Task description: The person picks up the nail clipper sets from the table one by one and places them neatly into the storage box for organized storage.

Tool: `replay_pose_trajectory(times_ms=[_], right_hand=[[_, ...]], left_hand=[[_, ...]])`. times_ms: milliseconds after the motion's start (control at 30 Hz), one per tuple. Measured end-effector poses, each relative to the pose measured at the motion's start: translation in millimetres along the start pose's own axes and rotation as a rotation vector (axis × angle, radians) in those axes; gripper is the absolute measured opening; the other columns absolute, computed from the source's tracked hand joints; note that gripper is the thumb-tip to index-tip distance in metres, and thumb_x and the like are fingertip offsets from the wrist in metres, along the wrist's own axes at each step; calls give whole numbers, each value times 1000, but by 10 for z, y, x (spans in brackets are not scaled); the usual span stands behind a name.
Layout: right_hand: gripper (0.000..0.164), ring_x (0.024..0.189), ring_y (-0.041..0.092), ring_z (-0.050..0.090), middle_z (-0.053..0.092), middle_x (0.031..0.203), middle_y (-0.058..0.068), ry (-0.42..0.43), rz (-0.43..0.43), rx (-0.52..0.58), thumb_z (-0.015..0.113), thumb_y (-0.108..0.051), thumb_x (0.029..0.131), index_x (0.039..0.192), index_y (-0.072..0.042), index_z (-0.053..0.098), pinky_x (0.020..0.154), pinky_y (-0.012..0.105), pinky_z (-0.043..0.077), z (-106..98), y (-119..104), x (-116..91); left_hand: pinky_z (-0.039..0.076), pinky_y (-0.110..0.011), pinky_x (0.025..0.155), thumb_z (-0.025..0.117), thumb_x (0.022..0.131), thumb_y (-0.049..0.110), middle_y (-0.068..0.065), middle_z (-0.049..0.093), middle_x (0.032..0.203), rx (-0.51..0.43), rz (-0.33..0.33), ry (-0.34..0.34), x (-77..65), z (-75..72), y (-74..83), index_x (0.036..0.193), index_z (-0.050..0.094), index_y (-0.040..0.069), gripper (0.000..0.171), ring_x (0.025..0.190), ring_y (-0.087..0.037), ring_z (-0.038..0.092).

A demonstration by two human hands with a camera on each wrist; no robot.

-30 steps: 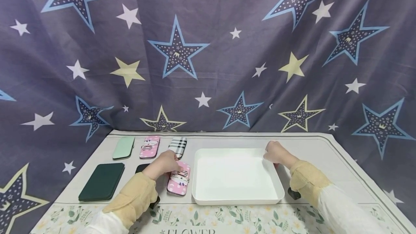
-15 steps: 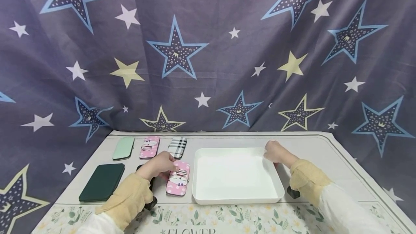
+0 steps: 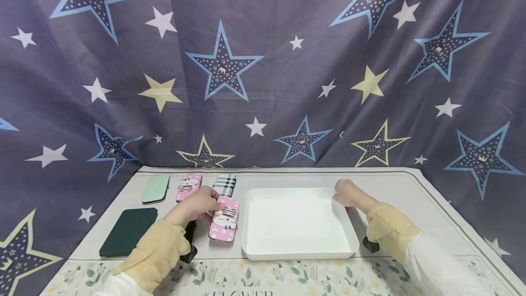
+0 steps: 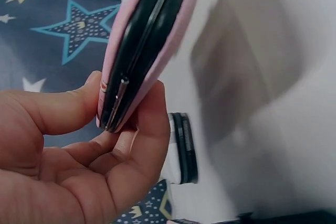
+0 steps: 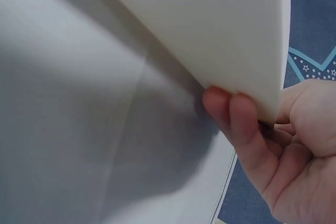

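Note:
My left hand (image 3: 197, 204) pinches a pink polka-dot clasp case (image 3: 223, 229) with a cartoon cat on it, just left of the white tray. In the left wrist view, thumb and fingers grip one end of the case (image 4: 144, 45), whose dark edge and metal clasp face the camera. A shadow falls on the tabletop beside it. At the far right corner of the rectangular white tray (image 3: 300, 256), my right hand (image 3: 348, 193) holds the rim. The right wrist view has two fingertips (image 5: 242, 111) against the outer wall of the tray (image 5: 226, 30).
Behind the left hand lie a plaid case (image 3: 224, 184), a second pink case (image 3: 189, 185) and a mint green case (image 3: 156, 188). A larger dark green case (image 3: 129, 232) lies at the left. A star-patterned curtain (image 3: 263, 81) hangs along the table's back edge.
My left hand has taken the near pink case by its left side and raised it slightly, shifting a little left. The right hand and the tray have stayed put.

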State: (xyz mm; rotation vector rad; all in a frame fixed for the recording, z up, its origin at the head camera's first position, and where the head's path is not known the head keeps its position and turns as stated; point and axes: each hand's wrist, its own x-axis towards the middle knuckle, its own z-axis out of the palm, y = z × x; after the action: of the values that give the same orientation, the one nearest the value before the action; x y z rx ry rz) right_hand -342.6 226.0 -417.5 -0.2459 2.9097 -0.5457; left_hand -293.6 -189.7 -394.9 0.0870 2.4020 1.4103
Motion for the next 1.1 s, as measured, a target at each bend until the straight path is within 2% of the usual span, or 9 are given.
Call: replay_pose_trajectory(times_ms=[233, 367, 567, 733, 933, 1100], right_hand=[[22, 45, 14, 60, 59, 58, 8, -3, -5, 9, 53, -1, 87, 99, 15, 62, 46, 23, 51, 7, -31, -21], [21, 45, 14, 60, 59, 58, 8, 0, -6, 8, 53, -1, 87, 98, 15, 62, 47, 24, 51, 0, -33, -30], [20, 46, 13, 58, 57, 55, 6, 9, -3, 19, 54, -3, 88, 95, 13, 64, 46, 23, 50, 20, -34, -31], [18, 44, 10, 49, 51, 51, 3, 46, -30, -10, 54, -4, 88, 90, 9, 66, 43, 21, 44, 48, -8, -28], [16, 43, 10, 48, 49, 50, 2, 60, -36, -9, 54, -4, 88, 80, 4, 65, 42, 21, 43, 48, -5, -33], [20, 42, 9, 47, 48, 48, 1, 49, -35, -12, 54, -4, 87, 70, -2, 62, 41, 20, 41, 46, -2, -21]], left_hand=[[56, -33, 61, 62, 89, 7, -6, 53, 78, -11, -30, 67, -43, -44, 202, 93, 55, -6, 16, 70, -16, 55], [56, -30, 62, 62, 90, 8, -6, 59, 78, -100, -22, 82, -5, -32, 276, 101, 56, -9, 21, 67, -14, 58], [57, -30, 67, 62, 90, 8, -8, 63, 84, -249, 0, 72, 64, 24, 387, 119, 46, -15, 40, 70, -12, 62], [57, -28, 65, 63, 89, 8, -7, 64, 85, -306, 17, 71, 84, 80, 542, 128, 39, -17, 52, 68, -11, 64], [58, -30, 66, 63, 89, 6, -8, 65, 82, -330, 59, 54, 117, 199, 669, 124, 43, -17, 47, 67, -11, 64], [58, -31, 66, 63, 89, 5, -7, 65, 78, -326, 52, 51, 168, 348, 741, 118, 50, -15, 38, 66, -12, 64]])
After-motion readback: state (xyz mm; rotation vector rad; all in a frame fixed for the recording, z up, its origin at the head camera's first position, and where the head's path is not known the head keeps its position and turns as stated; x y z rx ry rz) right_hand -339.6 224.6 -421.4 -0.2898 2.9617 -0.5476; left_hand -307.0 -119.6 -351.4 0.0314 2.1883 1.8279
